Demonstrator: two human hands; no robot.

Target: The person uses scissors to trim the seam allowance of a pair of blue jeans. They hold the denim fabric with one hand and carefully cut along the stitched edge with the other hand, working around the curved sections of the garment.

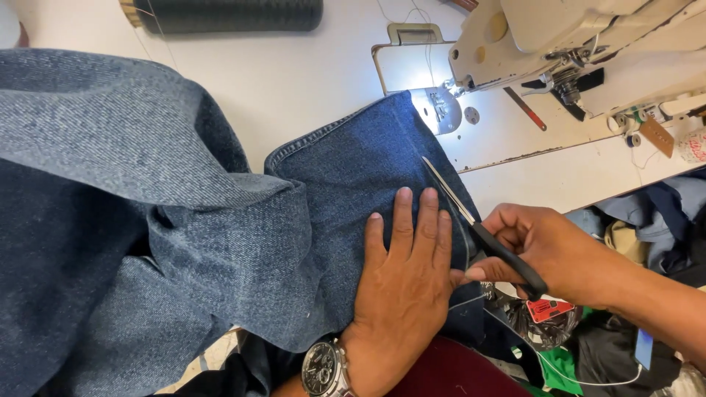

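Head view: a person's left hand lies flat on a piece of dark blue denim spread across a pale surface, fingers straight and close together, pinning the cloth near its right-hand edge and holding nothing; a wristwatch shows at the wrist. The right hand is wrapped around the black handles of a pair of scissors, whose slim blades look closed or nearly so and point up along the denim's edge toward a lit sewing machine at the surface's far right corner; a dark thread cone lies along the far edge. Done well, the work would seem to call for taut, flat cloth, blades tight to the edge, and fingertips clear of the blades.
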